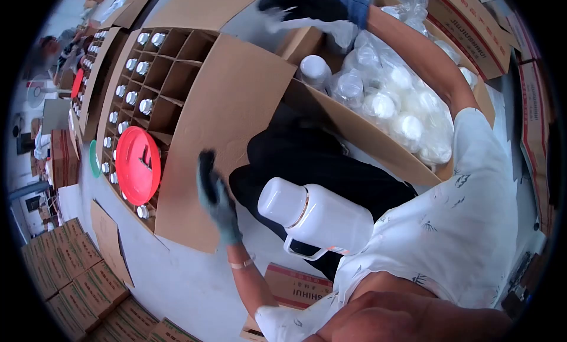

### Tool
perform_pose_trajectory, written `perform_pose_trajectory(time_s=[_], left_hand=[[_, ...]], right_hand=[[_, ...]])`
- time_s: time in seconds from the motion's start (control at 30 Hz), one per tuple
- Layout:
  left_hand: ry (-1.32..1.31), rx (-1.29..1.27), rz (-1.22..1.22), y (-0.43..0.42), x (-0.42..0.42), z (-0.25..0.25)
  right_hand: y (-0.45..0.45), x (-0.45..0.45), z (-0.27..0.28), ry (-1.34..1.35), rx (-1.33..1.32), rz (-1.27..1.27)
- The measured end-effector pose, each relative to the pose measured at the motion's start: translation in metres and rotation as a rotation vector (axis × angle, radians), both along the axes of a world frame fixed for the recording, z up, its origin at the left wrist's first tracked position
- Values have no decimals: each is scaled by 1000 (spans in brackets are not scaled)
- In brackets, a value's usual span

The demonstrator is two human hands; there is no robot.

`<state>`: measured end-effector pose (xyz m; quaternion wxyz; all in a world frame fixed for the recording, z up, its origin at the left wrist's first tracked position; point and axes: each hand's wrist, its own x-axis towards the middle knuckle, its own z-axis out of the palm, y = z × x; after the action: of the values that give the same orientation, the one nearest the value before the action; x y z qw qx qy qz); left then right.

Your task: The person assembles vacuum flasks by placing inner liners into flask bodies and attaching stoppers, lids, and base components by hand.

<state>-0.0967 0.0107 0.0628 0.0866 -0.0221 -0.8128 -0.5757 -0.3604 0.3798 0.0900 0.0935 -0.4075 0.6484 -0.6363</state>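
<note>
A white thermos flask (331,218) with a side handle and rounded cup lid lies across my lap, touched by neither hand. My left hand (218,203), in a grey glove with dark fingers, is held open beside its lid, above a carton flap (221,129). At the top, my right hand (307,5), in a dark glove, is closed on a thin clear plastic bag (336,32) that trails below it. Under my right arm stands an open carton (366,126) of bagged white flasks (407,126). One unbagged white lid (315,69) shows at its corner.
A divided carton (189,76) holds several silver-capped bottles (143,67); some cells have none. A red plastic dish (139,165) with a small dark object rests on it. Stacked cartons (88,283) fill the lower left. Another person (50,50) is at the far left.
</note>
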Motion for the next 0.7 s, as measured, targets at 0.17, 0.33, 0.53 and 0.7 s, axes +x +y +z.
perform_pose_trajectory(time_s=[0.17, 0.33, 0.53, 0.7], left_hand=[[233, -286, -279, 43, -79, -13], [573, -539, 45, 62, -105, -19], [127, 670, 193, 18, -148, -58], [57, 797, 299, 16, -104, -29]], right_hand=[[-152, -36, 62, -793, -526, 608], [-295, -73, 89, -887, -679, 556], [-268, 37, 80, 209, -168, 78], [-209, 96, -17, 848, 558, -537]])
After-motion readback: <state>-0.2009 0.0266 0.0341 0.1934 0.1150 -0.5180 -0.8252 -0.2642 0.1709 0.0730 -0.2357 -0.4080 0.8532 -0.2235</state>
